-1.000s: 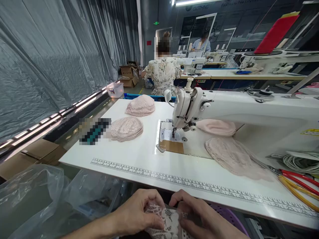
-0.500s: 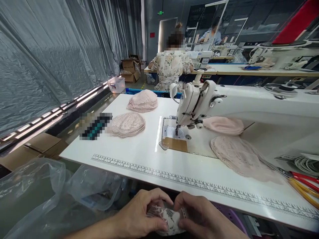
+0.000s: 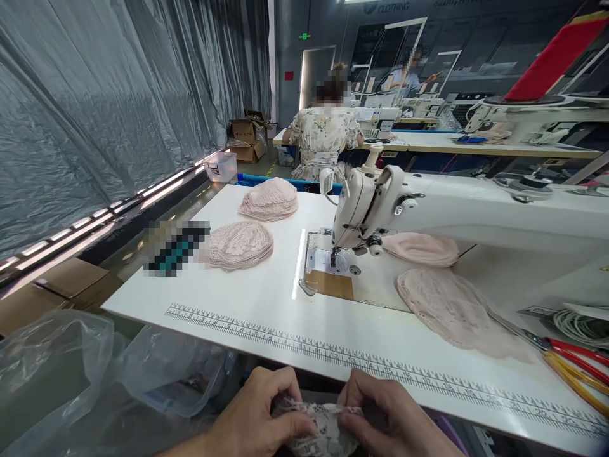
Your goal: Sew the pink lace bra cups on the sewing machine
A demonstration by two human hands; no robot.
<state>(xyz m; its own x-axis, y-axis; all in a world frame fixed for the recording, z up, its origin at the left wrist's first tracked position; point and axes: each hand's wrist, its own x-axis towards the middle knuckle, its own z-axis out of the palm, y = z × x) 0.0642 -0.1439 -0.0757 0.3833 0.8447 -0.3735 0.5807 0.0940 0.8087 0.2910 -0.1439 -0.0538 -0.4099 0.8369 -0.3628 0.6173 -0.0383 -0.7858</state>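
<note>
We're on a sewing floor, at a smooth white table (image 3: 266,311). At its near edge, the left hand (image 3: 261,409) and right hand (image 3: 392,409) pinch a lace piece (image 3: 326,435) between thumbs and fingers, one at either side. It looks feather-light and limp, all openwork; I'd guess it snags or stretches easily, so the edges seem the safest hold. To the right, looped red and yellow handles (image 3: 560,349) lie by a sheer, rumpled pink panel (image 3: 451,311). To the left sits a rounded lace stack (image 3: 241,245) with scalloped rims, a domed pink stack (image 3: 269,200) just beyond. Right of both stands the hard, glossy sewing machine (image 3: 451,200). A crinkled silvery curtain (image 3: 118,114) hangs left; farther off, a co-worker (image 3: 326,136) wears a floral top.
</note>
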